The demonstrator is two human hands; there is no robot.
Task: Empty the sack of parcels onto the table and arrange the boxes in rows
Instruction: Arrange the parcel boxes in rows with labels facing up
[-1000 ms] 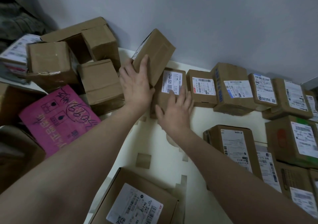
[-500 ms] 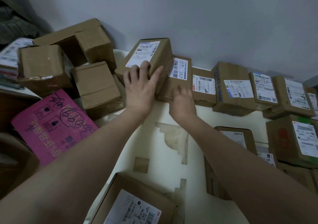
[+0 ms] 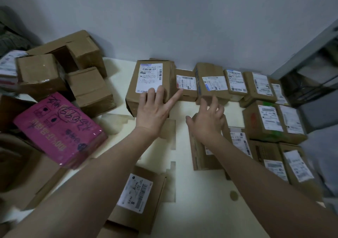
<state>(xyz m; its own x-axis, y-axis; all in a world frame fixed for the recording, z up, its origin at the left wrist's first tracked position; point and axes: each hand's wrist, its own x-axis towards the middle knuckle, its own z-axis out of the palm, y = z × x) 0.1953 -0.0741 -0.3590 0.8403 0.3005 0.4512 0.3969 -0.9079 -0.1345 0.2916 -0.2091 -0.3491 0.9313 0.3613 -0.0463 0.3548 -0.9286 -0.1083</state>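
The labelled box (image 3: 132, 93) is found to be of brown cardboard, matt and slightly rough. Its shipping label (image 3: 149, 78) is of smooth white paper. The pink parcel (image 3: 58, 126) is wrapped in glossy plastic film. Shiny clear tape (image 3: 43, 81) is noted on the plain carton (image 3: 39, 69). The bench (image 3: 197, 192) is finished in smooth, matt cream.

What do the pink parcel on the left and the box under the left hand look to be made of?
The pink parcel looks like printed card wrapped in glossy clear film: light glints along its edges, and black marker scrawl runs across the top. The box that the left hand touches looks like plain matt brown cardboard, probably corrugated, with a white paper label stuck on.
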